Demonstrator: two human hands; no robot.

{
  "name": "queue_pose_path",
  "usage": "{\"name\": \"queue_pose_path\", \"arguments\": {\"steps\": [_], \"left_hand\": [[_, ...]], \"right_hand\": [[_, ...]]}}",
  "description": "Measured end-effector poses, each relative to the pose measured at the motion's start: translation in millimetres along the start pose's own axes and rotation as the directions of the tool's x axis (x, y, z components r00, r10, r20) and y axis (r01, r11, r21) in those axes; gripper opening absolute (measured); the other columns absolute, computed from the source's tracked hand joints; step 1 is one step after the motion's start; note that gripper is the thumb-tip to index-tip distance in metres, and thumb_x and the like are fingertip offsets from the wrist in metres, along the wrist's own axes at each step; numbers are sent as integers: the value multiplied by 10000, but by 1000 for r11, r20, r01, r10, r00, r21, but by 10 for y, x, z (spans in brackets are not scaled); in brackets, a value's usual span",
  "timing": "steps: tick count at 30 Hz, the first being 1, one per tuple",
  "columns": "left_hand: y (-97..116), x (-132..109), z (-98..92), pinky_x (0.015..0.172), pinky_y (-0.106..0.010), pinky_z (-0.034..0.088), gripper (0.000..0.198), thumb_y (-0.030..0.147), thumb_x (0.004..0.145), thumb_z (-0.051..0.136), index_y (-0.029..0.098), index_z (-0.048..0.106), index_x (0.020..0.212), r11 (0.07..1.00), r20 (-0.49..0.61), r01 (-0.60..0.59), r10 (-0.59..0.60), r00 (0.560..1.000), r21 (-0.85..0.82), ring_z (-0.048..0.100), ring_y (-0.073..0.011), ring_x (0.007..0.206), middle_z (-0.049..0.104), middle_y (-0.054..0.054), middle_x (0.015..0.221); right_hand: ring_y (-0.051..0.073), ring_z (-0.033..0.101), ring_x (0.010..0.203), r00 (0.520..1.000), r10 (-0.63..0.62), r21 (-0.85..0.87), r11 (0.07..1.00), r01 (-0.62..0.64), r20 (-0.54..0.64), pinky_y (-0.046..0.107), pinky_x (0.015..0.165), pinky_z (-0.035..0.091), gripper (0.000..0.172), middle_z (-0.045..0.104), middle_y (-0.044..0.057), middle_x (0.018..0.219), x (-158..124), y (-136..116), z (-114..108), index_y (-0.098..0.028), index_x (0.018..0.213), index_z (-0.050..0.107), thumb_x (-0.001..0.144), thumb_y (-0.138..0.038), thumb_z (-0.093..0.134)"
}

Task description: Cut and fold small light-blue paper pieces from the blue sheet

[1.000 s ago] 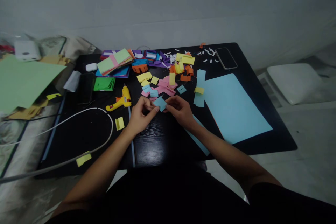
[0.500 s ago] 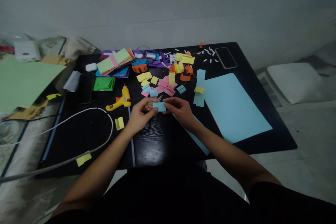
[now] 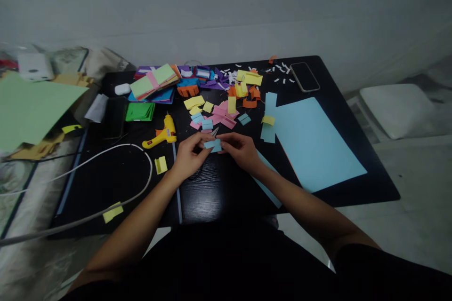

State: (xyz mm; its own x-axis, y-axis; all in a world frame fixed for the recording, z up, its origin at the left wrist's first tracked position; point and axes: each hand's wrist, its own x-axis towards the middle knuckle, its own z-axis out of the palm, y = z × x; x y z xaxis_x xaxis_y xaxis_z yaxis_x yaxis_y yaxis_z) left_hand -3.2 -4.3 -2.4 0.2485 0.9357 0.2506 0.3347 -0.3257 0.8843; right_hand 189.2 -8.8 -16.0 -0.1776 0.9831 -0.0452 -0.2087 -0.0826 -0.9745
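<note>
My left hand [image 3: 189, 156] and my right hand [image 3: 240, 150] meet over the middle of a black table [image 3: 219, 188]. Both pinch a small folded light blue paper piece [image 3: 213, 145] between fingertips, left hand on its left end, right hand on its right end. The piece looks narrow and folded over. A metal tip, perhaps scissors [image 3: 215, 131], pokes out just behind the piece. A pile of small folded pink, yellow, blue and orange paper pieces [image 3: 221, 112] lies just beyond my hands.
A large light blue sheet [image 3: 310, 143] lies to the right, a phone [image 3: 304, 77] beyond it. A yellow glue gun [image 3: 161, 135] with a white cable [image 3: 116, 193] sits to the left. Stacked coloured paper [image 3: 155, 83], green sheet [image 3: 31, 108], white pillow [image 3: 399, 109].
The blue piece was a flat tilted square, then got folded into a narrow strip. Both hands have drawn slightly closer together and lower toward the table.
</note>
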Motion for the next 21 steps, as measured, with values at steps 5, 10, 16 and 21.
{"name": "queue_pose_path", "arguments": {"steps": [5, 10, 16, 21], "left_hand": [[3, -2, -15, 721, -284, 506, 128, 202, 889, 660, 203, 737, 991, 991, 5, -98, 98, 995, 91, 659, -176, 803, 732, -48, 917], [16, -26, -1, 749, -303, 505, 158, 186, 875, 674, 199, 726, 1024, 983, -15, -126, 129, 992, 133, 667, -177, 792, 747, -45, 929], [52, -35, 7, 740, -294, 497, 106, 179, 888, 673, 199, 716, 984, 975, -6, -160, 163, 987, 155, 646, -162, 760, 734, -25, 878], [71, -27, 7, 743, -289, 500, 80, 198, 926, 659, 197, 719, 978, 964, -4, -208, 212, 977, 164, 644, -156, 775, 721, -25, 875]], "right_hand": [[193, 736, 878, 1000, -13, -15, 1000, 13, -15, 354, 771, 681, 280, 761, 32, 936, -20, -7, 17, -210, 973, 747, 789, -411, 808], [179, 718, 805, 999, 30, -12, 999, -30, -40, 343, 748, 672, 312, 737, 19, 852, -8, -11, 21, -199, 886, 724, 754, -458, 837], [182, 722, 791, 999, 6, -68, 998, -9, -33, 340, 769, 646, 318, 740, 27, 851, -11, -21, 14, -196, 866, 708, 763, -471, 830], [183, 733, 802, 1000, -9, -79, 997, 7, -24, 330, 776, 632, 307, 756, 30, 874, -12, -26, 4, -199, 911, 723, 773, -456, 821]]}}
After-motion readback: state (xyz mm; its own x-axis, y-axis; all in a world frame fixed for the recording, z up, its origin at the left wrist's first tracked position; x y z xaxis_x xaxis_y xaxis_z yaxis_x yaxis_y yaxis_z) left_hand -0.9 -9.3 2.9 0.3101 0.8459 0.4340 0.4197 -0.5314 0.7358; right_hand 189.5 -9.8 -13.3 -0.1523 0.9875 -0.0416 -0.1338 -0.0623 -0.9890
